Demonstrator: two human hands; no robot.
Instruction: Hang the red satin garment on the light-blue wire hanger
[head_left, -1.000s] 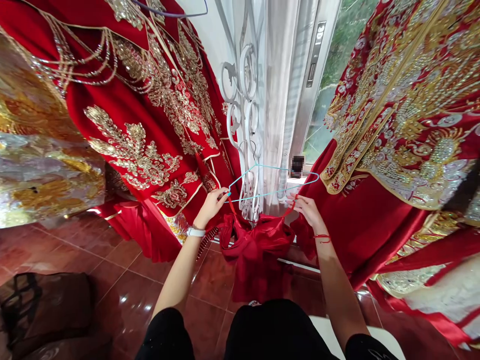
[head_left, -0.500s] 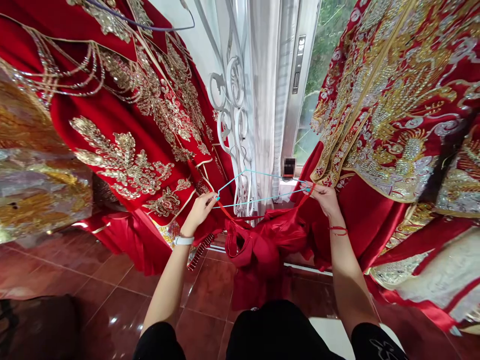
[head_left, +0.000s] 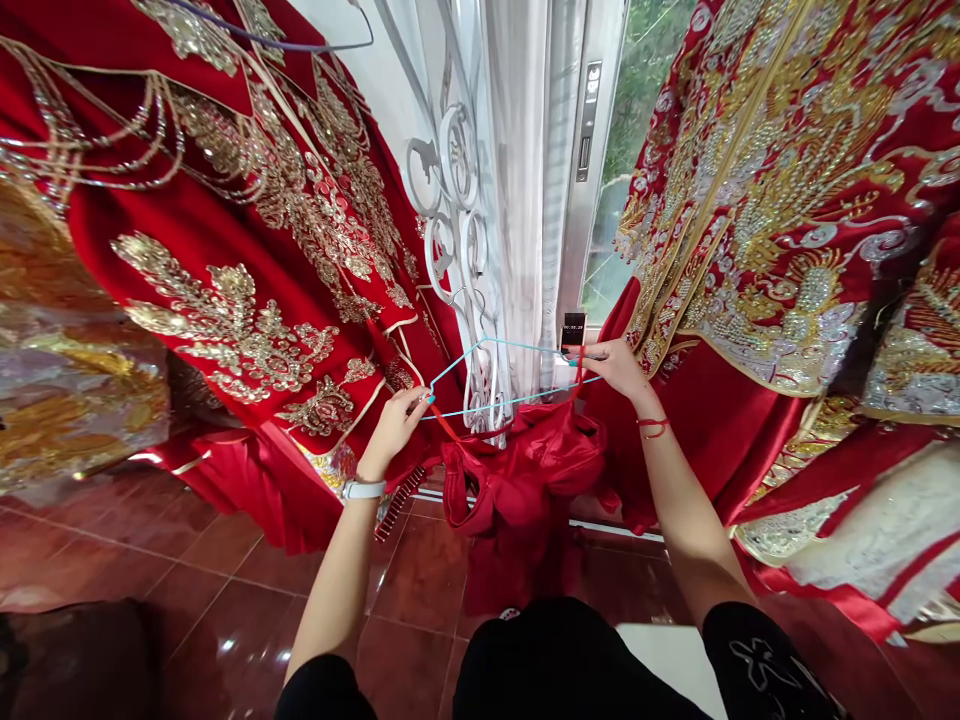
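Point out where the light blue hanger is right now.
Head view, centre: the light blue hanger is held between the left hand and the right hand, in front of the white scrolled grille, just above the bunched red garment.

Both bare forearms stretched forward and apart, left hand pinching the left end of the blue hanger, fingers curled, wrist bent back, right hand closed over its right end, slightly higher, palm down
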